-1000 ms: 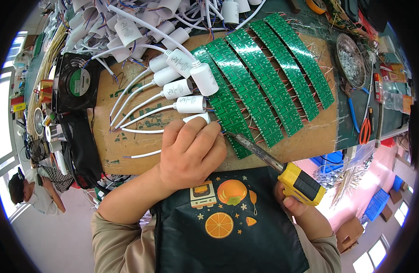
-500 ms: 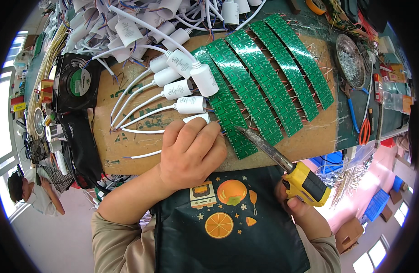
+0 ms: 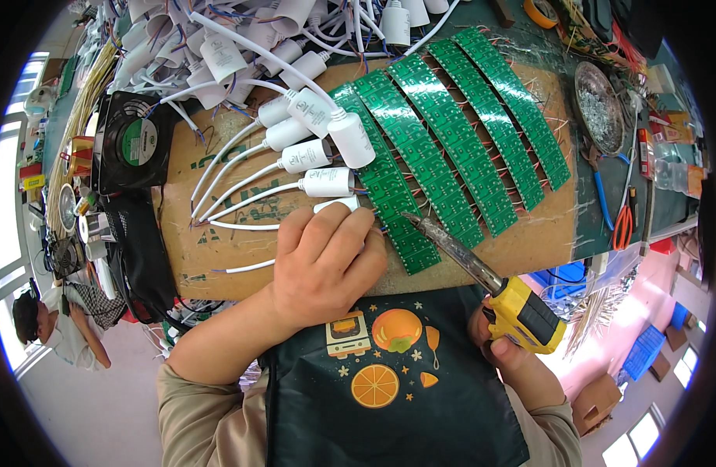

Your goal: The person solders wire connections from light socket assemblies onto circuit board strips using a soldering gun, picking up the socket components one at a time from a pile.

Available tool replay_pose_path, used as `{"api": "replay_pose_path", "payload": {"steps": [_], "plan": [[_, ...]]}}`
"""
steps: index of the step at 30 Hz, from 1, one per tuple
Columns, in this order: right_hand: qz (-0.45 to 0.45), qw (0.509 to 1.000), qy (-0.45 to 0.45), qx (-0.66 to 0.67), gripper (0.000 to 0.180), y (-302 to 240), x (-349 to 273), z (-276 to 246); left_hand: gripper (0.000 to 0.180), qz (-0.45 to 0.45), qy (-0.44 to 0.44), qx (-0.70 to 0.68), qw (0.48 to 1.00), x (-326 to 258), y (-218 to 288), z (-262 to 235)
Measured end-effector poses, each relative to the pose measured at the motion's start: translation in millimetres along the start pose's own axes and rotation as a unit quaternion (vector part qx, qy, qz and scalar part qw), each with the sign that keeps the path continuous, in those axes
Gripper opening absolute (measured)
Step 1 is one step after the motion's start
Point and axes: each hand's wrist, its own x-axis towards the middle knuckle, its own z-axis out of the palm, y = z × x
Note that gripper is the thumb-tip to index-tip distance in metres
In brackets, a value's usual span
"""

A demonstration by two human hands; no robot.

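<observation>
My left hand (image 3: 327, 265) is closed at the near end of the leftmost green circuit board strip (image 3: 385, 187). Its curled fingers seem to grip a white cabled lamp holder, mostly hidden; a white cable (image 3: 250, 267) runs in under the palm. Just beyond the knuckles another white lamp holder (image 3: 341, 204) is partly covered. In my right hand (image 3: 504, 349), wrapped round its handle, is a yellow and black soldering gun (image 3: 525, 315). The bare metal tip rests at or just over the board's edge, beside my left fingers. Several more white lamp holders (image 3: 327, 182) lie along the strip.
Further board strips (image 3: 498, 117) with thin wires lie on the brown cardboard (image 3: 241, 179). A heap of white lamp holders (image 3: 222, 54) fills the back. At left stands a black fan (image 3: 132, 144); at right are a metal dish (image 3: 599, 105), blue-handled pliers (image 3: 602, 194) and orange-handled scissors (image 3: 623, 226).
</observation>
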Motion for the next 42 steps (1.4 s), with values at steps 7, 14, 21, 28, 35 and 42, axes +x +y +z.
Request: {"api": "replay_pose_path", "payload": {"steps": [7, 14, 21, 28, 35, 42], "plan": [[-0.004, 1.000, 0.015, -0.002, 0.039, -9, 3, 4, 0.036, -0.033, -0.010, 0.005, 0.999, -24, -9, -20], [0.008, 1.000, 0.003, -0.016, 0.076, -10, 11, -4, 0.042, -0.040, -0.109, -0.017, 0.993, -24, -15, -45], [-0.032, 0.999, 0.005, -0.036, 0.076, -18, 21, -2, 0.030, 0.063, -0.021, 0.063, 0.996, 21, -34, -53], [-0.065, 0.997, 0.026, -0.031, 0.074, -18, 31, -7, 0.025, 0.028, -0.034, 0.053, 0.998, 33, -56, -44], [-0.110, 0.993, 0.050, -0.003, 0.064, -18, 48, -4, 0.022, 0.013, 0.228, 0.110, 0.967, 108, -136, -103], [-0.119, 0.991, 0.050, 0.038, 0.066, -14, 53, -9, 0.028, -0.286, 0.279, -0.019, 0.916, 205, -238, -152]]}}
